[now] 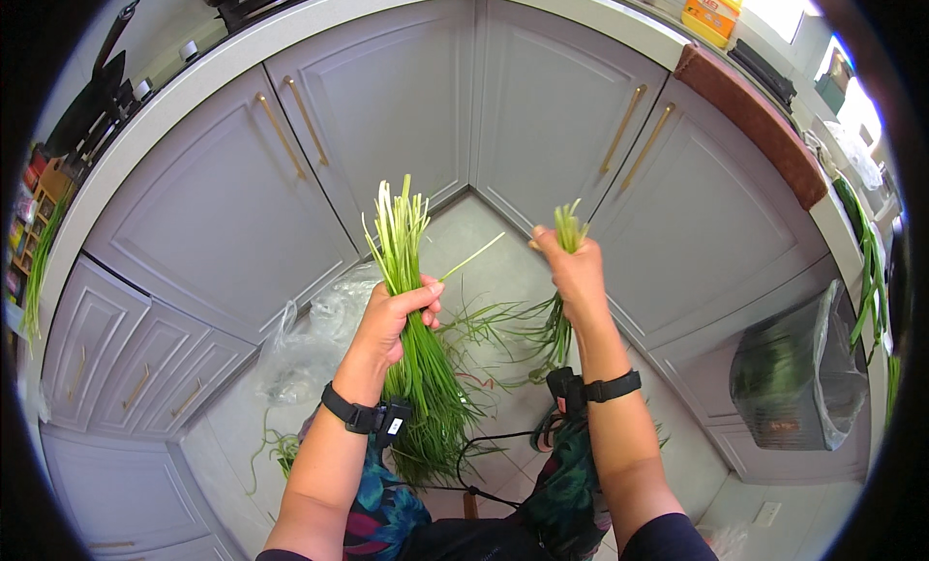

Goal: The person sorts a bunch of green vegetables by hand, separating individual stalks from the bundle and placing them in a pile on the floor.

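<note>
My left hand (399,311) grips a thick bundle of Chinese chives (432,387), pale stem ends up and green leaves hanging down. Between its thumb and fingers a single pale stalk (475,255) sticks out to the right. My right hand (577,271) is closed around a smaller bunch of chives (557,329); its pale ends, slightly blurred, show above the fist and its leaves dangle below. The two bunches are held apart. Loose chive leaves (483,325) lie on the tiled floor (472,224) between and beneath my hands.
A clear plastic bag (312,354) lies on the floor by the grey cabinets (385,75). At right, a lined bin (773,380) hangs on a cabinet door. A brown towel (755,126) drapes over the counter edge (580,13). A black cord (493,439) loops near my knees.
</note>
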A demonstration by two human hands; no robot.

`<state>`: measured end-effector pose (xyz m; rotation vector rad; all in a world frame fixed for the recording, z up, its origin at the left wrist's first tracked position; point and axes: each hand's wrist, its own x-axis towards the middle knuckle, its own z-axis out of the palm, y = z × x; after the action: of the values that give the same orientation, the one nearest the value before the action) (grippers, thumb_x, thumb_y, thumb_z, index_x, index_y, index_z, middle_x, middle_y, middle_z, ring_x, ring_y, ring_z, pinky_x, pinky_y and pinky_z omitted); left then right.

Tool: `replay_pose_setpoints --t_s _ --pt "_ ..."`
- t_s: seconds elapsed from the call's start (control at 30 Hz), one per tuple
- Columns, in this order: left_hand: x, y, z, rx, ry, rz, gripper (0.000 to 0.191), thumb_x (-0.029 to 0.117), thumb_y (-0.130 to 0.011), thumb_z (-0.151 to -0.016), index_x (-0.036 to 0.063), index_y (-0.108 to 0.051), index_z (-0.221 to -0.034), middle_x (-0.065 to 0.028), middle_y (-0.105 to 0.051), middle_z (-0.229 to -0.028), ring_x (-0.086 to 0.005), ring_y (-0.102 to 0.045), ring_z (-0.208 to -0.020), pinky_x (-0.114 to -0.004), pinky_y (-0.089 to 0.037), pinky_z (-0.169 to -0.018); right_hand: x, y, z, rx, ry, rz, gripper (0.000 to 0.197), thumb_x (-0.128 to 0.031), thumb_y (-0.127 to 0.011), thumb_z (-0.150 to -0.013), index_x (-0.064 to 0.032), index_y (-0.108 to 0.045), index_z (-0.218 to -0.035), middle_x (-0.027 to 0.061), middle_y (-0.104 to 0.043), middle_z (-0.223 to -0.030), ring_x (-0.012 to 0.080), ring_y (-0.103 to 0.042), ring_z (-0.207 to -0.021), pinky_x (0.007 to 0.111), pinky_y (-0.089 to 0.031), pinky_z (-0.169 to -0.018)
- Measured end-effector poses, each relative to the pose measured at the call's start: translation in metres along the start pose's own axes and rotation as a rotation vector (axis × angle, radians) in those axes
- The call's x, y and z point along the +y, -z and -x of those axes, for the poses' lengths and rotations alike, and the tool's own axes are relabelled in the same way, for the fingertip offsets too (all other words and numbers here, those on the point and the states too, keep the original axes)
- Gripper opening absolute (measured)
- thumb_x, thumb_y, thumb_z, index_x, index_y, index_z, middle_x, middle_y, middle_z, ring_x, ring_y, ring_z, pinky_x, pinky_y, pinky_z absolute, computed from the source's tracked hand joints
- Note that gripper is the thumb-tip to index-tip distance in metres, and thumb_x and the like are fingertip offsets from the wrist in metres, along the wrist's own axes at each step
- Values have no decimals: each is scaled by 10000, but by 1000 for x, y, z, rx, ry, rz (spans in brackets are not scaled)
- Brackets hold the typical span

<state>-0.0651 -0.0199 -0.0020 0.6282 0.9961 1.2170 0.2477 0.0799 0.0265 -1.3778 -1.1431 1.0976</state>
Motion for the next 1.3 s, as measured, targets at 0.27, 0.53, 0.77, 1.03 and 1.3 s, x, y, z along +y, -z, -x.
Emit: replay_pose_setpoints --t_s 0.27,0.53,0.77,1.03,1.3 --pt "-12 -5 0 15 9 -20 302 167 -988 -1070 39 -793 -1262 -82 -820 -989 -175 -745 -771 -415 -664 -772 -3 -45 42 -494 -161 -173 342 -309 -886 -1195 -88 -887 -1456 -114 -521 -817 52 -433 -676 297 -350 -607" --pt "-16 -31 4 6 63 6 304 146 -967 -1098 6 -790 -1302 -133 -862 -1085 -229 -814 -834 -427 -701 -806 5 -38 17 -154 -104 -411 275 -355 -721 -1288 -103 -720 -1176 -28 -647 -874 122 -572 -667 327 -423 -605" --pt "-36 -41 -5 -72 54 -201 233 171 -983 -1099 27 -819 -1183 -39 -803 -1014 -155 -747 -796 -377 -623 -721 16 -68 59 -309 190 -44 303 -326 -902 -1187 -37 -818 -1150 -35 -684 -841 67 -566 -688 320 -437 -611" --pt "-34 -41 2 -129 101 -35 313 225 -990 -1118 48 -785 -1277 -72 -805 -1058 -187 -763 -803 -404 -676 -768 2 -46 47 -294 -156 -253 205 -242 -955 -1149 -69 -846 -1160 -100 -575 -739 34 -445 -603 319 -344 -562" --pt "-24 -35 1 -98 92 92 411 188 -981 -1107 19 -786 -1428 -162 -881 -1249 -261 -869 -998 -446 -745 -886 -5 -23 32 -433 -283 -411 243 -232 -941 -1163 -56 -783 -1220 -120 -508 -735 29 -355 -538 306 -249 -519"
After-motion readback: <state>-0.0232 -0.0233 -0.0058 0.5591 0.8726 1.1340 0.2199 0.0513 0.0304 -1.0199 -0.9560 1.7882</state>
